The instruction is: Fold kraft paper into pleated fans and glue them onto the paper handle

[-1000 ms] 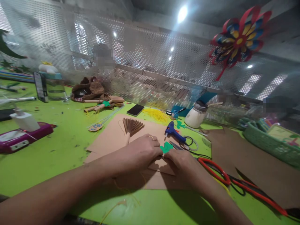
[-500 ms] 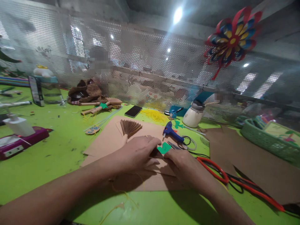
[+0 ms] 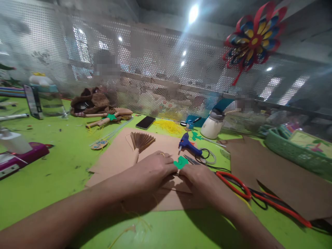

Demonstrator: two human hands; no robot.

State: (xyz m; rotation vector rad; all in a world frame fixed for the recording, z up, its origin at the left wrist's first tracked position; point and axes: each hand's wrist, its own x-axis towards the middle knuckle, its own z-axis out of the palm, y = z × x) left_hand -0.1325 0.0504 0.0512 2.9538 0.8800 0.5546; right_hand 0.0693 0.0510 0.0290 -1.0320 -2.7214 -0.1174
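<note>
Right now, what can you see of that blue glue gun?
The blue, plastic-looking glue gun lies on its side by the right edge of a light brown paper sheet. Its pale tip points toward the viewer. A dark loop, possibly its cord, meets its right end. Neither the left hand nor right hand touches it.

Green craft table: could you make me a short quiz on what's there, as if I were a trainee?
1. What colour is the paper cutout beside the fingers of the left hand and the right hand?
A) yellow
B) green
C) purple

2. True or false: the pleated fan lies on the light brown paper.

3. Fill in: the loose yellow strands lie just to the right of a flat, dark-screened ____.

Key: 1 B; 2 true; 3 phone.
</note>
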